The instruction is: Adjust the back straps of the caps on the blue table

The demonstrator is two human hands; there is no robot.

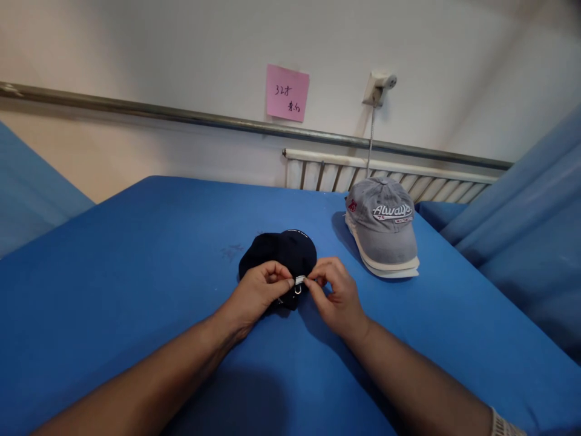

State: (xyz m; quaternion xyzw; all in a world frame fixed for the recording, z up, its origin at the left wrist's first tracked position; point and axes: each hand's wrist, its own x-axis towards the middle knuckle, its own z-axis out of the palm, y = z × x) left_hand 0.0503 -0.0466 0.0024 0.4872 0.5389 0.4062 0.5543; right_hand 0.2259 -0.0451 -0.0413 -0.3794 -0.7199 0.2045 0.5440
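Note:
A dark navy cap (284, 251) lies on the blue table cover (136, 266), its back facing me. My left hand (258, 290) pinches the cap's rear strap beside a small metal buckle (299, 284). My right hand (336, 293) pinches the same strap from the right, thumb and forefinger closed at the buckle. Both hands rest on the cloth with their fingertips nearly touching.
A grey cap with "Always" lettering (384, 227) sits to the right, stacked on pale brims. Behind are a white radiator (385, 175), a metal wall rail (181, 115), a pink note (287, 92) and a wall socket (379, 85). Blue fabric (535, 230) hangs at right.

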